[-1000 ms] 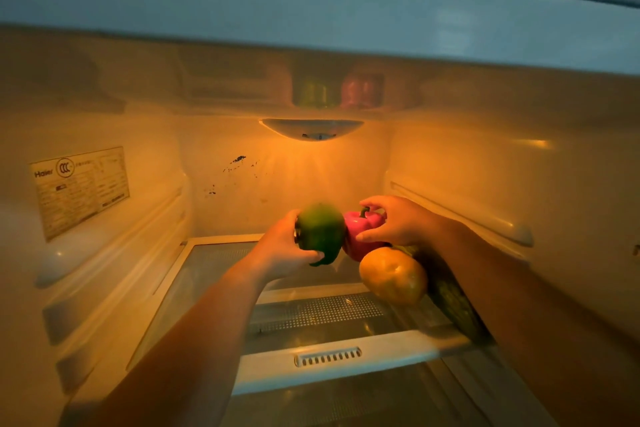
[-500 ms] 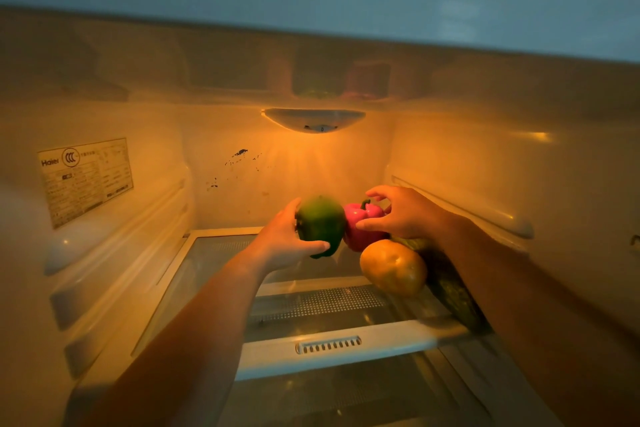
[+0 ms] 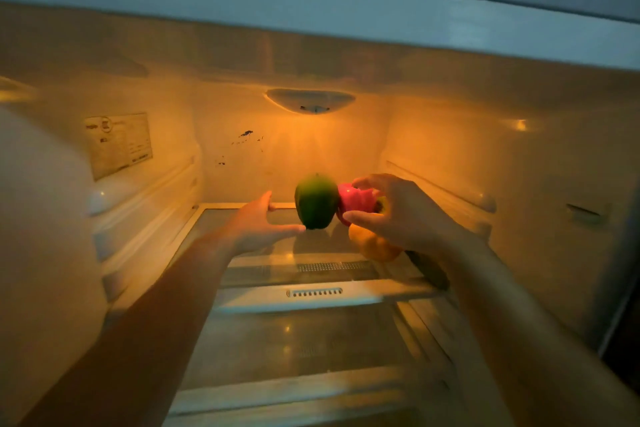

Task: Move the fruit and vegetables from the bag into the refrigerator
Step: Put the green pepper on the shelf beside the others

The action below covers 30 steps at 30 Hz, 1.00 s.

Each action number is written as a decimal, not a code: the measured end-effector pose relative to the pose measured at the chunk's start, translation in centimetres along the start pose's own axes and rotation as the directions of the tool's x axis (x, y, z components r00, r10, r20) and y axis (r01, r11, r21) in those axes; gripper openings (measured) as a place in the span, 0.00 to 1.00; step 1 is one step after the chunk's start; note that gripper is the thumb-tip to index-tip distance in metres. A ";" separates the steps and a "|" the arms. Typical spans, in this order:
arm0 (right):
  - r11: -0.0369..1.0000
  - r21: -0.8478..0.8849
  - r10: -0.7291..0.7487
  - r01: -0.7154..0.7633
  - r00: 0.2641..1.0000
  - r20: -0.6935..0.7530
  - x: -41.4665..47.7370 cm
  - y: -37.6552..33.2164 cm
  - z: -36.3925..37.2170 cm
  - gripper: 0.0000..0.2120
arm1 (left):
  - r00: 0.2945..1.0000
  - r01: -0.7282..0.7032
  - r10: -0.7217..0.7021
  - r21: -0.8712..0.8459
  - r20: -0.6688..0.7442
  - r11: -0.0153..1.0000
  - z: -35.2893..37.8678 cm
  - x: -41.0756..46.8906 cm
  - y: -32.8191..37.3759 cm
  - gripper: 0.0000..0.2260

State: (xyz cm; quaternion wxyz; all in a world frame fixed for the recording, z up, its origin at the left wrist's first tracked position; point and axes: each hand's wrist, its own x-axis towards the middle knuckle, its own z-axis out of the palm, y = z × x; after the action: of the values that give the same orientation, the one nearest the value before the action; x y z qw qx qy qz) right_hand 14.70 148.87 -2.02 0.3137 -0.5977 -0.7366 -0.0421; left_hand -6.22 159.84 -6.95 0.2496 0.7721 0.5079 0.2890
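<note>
A green bell pepper (image 3: 316, 202) stands on the glass shelf (image 3: 313, 299) at the back of the refrigerator. My left hand (image 3: 258, 226) is just left of it with fingers spread; only the thumb tip reaches its base. My right hand (image 3: 403, 215) curls its fingers and thumb round a red bell pepper (image 3: 353, 199), which sits against the green one. Below that hand lies a yellow-orange fruit (image 3: 375, 248), partly hidden by it. A dark green vegetable (image 3: 429, 272) lies along the shelf's right side under my right forearm.
The lamp (image 3: 310, 101) glows on the back wall. Moulded shelf rails run along the left wall (image 3: 145, 191) and the right wall (image 3: 450, 191). A label (image 3: 118, 143) is on the left wall. A lower shelf (image 3: 294, 392) lies beneath.
My left hand has let go of the green pepper and opened, drawing slightly to the left. The pepper now stands on the shelf. My right hand stays round the red pepper.
</note>
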 end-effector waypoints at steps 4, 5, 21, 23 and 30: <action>0.998 -0.013 -0.069 0.069 0.998 0.005 -2.6 -2.4 1.0 0.26 | 0.998 -0.053 0.055 0.183 -0.007 0.982 -0.3 -4.9 -0.4 0.39; 0.997 -0.019 -0.071 0.071 0.997 0.000 -3.3 -2.8 1.3 0.26 | 0.997 -0.073 0.076 0.225 -0.006 0.972 -0.2 -6.2 -0.4 0.35; 0.978 0.066 -0.182 0.196 0.967 -0.179 -14.5 -1.1 8.8 0.24 | 0.925 -0.242 0.330 0.380 -0.186 0.893 4.8 -22.1 -4.1 0.33; 0.975 0.144 -0.145 0.168 0.977 -0.158 -16.9 -0.9 9.5 0.24 | 0.932 -0.229 0.311 0.360 -0.187 0.904 6.4 -24.1 -5.1 0.31; 0.963 0.269 -0.056 -0.012 0.968 0.244 -26.8 0.6 14.0 0.22 | 0.998 -0.030 0.018 0.186 0.066 0.982 13.7 -30.3 -10.3 0.29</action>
State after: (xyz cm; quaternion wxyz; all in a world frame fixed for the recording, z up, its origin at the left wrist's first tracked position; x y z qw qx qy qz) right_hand 11.84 132.30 -27.13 0.2962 -0.5418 -0.7757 0.1301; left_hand -12.86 134.14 -29.46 0.1887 0.8071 0.5151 0.2182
